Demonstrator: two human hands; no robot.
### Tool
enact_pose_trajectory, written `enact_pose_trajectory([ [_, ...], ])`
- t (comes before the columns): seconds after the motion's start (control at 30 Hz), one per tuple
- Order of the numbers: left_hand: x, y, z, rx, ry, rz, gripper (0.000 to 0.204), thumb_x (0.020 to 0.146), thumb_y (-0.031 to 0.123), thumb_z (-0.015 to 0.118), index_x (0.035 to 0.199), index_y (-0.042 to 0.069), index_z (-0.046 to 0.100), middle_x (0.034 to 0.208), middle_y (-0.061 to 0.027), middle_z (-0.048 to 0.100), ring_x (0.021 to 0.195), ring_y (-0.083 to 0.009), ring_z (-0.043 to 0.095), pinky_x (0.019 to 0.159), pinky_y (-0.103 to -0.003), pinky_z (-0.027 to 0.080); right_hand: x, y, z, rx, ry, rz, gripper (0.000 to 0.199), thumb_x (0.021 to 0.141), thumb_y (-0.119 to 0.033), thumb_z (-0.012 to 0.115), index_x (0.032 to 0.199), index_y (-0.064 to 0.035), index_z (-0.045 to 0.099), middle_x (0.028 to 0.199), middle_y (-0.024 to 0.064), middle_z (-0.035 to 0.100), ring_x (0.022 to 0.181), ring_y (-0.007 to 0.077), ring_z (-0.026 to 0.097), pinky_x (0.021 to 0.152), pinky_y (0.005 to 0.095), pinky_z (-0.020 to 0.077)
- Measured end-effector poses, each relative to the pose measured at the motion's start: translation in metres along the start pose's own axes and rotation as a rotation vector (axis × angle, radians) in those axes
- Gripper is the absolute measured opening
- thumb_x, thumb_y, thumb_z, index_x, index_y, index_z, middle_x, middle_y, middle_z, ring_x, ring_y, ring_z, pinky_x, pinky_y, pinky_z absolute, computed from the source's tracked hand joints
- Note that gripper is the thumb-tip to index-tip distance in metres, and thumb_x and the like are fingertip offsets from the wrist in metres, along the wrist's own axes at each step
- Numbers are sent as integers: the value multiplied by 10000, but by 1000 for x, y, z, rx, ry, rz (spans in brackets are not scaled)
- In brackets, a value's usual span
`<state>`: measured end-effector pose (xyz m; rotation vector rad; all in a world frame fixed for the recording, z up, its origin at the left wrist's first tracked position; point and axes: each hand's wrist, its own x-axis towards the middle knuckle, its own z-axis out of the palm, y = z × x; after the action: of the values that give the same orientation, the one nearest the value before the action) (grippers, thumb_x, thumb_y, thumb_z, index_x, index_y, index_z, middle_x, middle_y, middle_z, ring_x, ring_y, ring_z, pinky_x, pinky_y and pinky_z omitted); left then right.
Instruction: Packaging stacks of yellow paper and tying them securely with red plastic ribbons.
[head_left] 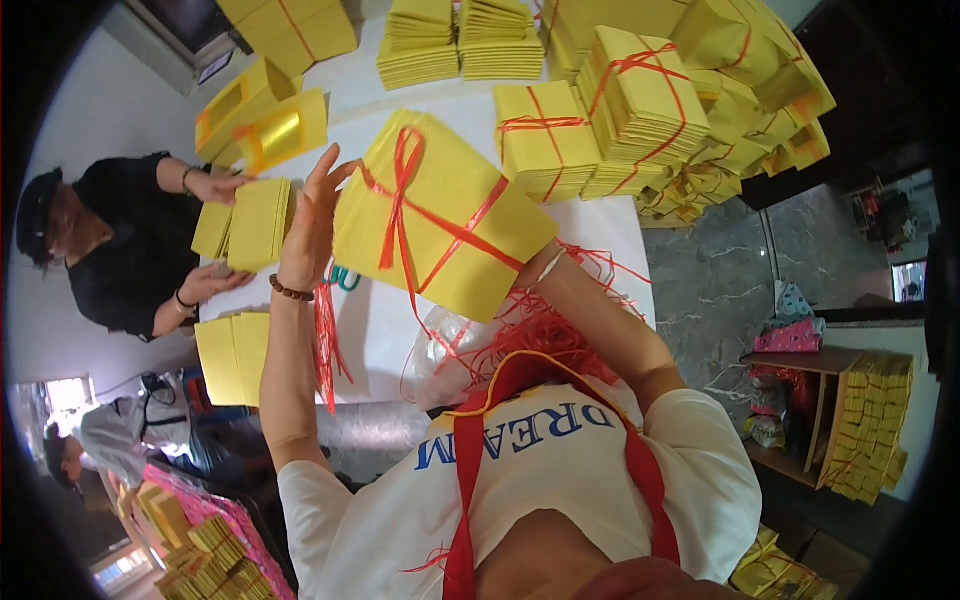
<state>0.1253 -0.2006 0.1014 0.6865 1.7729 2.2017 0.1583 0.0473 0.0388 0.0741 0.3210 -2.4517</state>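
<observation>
A thick bundle of yellow paper point(470, 215), tied crosswise with red plastic ribbon point(440, 220) and a bow, is tilted up above the table in front of me. My right hand point(537, 268) reaches under its lower right corner and supports it. The bundle hides those fingers. My left hand point(315, 215) is upright at the bundle's left edge, fingers stretched and apart, with one fingertip close to the ribbon; I cannot tell whether they touch. Below the bundle lies a tangle of red ribbon point(545, 335) beside a clear plastic bag point(445, 345).
Tied yellow bundles point(645, 105) are piled at the back right, and untied stacks point(460, 50) stand at the far edge of the white table point(375, 340). On the left, a co-worker in black point(125, 240) handles yellow paper point(262, 225). Another person point(140, 420) is farther back.
</observation>
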Motion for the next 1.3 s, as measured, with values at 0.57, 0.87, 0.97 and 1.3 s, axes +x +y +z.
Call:
enact_pose_trajectory([
  [0.57,225,-120,95,-417,233,-91,624,872,542,294,1235,44,391,1203,-69,476,1087,-188,463,899,-333,388,-29,-80,0,241,157,-356,755,845,-597,227,1348,-78,7,1369,206,116,1270,395,112,955,626,200],
  [0.87,225,-127,91,-504,224,-135,629,862,559,295,1243,66,379,1175,-70,489,1060,-174,482,879,-320,412,-88,-99,-68,-825,776,-890,291,855,-346,479,945,-78,547,980,58,559,901,145,522,697,310,411],
  [0.97,223,-118,105,-506,242,-128,601,874,537,304,1237,64,382,1151,-66,504,1033,-172,499,863,-317,427,-108,-145,-51,-992,994,-1287,468,877,-430,400,1186,-81,426,1167,85,477,1074,181,437,845,337,339],
  [1.3,208,-137,110,-505,319,-229,655,859,572,294,1262,59,360,1199,-89,476,1061,-199,479,877,-318,413,-84,-172,-34,-838,722,-1091,727,857,-581,284,1351,-55,196,1389,92,232,1269,221,210,1010,388,149],
])
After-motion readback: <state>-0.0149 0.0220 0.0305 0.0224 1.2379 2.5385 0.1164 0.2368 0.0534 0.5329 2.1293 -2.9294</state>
